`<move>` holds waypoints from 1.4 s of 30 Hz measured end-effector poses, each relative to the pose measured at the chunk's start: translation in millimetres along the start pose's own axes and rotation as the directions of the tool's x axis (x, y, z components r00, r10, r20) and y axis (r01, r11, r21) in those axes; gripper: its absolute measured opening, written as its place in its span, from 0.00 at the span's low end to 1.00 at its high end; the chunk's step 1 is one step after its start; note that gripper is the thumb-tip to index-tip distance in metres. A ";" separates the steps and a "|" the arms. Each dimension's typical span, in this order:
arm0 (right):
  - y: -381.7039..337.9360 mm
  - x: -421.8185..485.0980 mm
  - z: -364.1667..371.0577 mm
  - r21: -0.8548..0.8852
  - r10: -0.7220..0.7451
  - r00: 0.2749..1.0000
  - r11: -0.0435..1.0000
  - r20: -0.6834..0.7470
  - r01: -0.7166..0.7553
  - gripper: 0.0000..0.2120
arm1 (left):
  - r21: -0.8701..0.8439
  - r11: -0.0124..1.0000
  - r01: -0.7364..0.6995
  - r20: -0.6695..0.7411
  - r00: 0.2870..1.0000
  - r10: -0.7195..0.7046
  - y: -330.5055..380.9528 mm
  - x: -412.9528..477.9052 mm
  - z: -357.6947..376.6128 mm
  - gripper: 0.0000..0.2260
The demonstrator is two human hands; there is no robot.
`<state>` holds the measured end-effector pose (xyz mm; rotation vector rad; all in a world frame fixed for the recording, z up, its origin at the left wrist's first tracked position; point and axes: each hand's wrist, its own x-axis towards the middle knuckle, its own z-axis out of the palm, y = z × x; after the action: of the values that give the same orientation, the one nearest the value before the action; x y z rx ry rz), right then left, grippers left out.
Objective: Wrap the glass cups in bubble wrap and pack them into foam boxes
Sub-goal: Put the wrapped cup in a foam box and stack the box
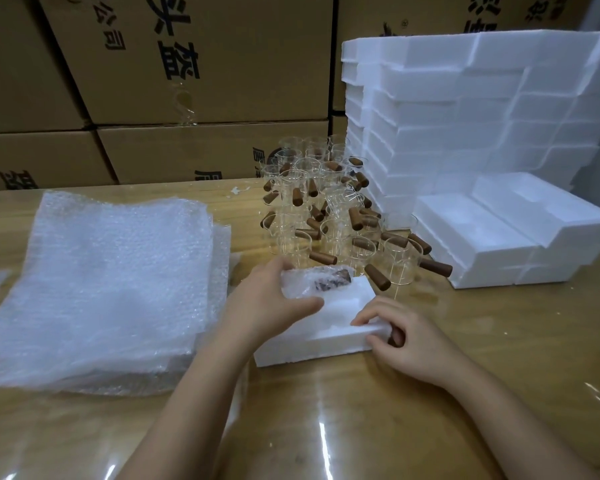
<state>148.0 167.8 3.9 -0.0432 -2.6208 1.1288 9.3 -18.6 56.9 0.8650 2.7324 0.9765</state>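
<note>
A white foam box lies on the wooden table in front of me. A glass cup wrapped in bubble wrap, its brown handle showing through, sits at the box's far end. My left hand grips this wrapped cup from the left, thumb in front. My right hand holds the box's near right corner, fingers curled over its edge. Several bare glass cups with brown wooden handles are stacked just beyond the box.
A thick pile of bubble wrap sheets lies to the left. Stacked foam box halves rise at the right rear, with more foam pieces in front of them. Cardboard cartons wall off the table's back.
</note>
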 end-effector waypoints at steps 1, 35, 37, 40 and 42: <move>0.1 -0.2 -0.2 -0.001 0.004 1.000 1.000 0.001 -0.004 0.15 | 0.001 1.000 0.005 -0.009 1.000 -0.005 0.1 -0.6 0.8 0.32; -0.2 -0.8 -1.2 -0.029 -0.017 0.998 0.999 -0.055 0.015 0.14 | -0.337 0.930 -0.148 -0.371 0.928 0.013 5.9 -8.2 -22.8 0.12; 0.3 -0.5 -1.0 -0.046 -0.032 0.997 0.999 -0.069 0.028 0.14 | -0.464 0.878 -0.121 -0.409 0.908 -0.090 5.2 -6.6 -23.3 0.10; 2.4 0.4 -0.1 -0.060 -0.030 0.996 0.998 -0.088 0.025 0.14 | -0.582 0.813 -0.005 -0.310 0.926 -0.217 0.8 -2.6 -13.5 0.11; 3.9 0.9 0.7 -0.069 -0.026 0.994 0.997 -0.109 0.018 0.14 | -0.452 0.890 0.064 -0.269 0.941 -0.204 -5.4 -0.1 -5.6 0.10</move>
<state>146.6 170.2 0.9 -0.0873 -2.5551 1.0010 5.2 -25.2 58.0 0.4633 2.5799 1.7326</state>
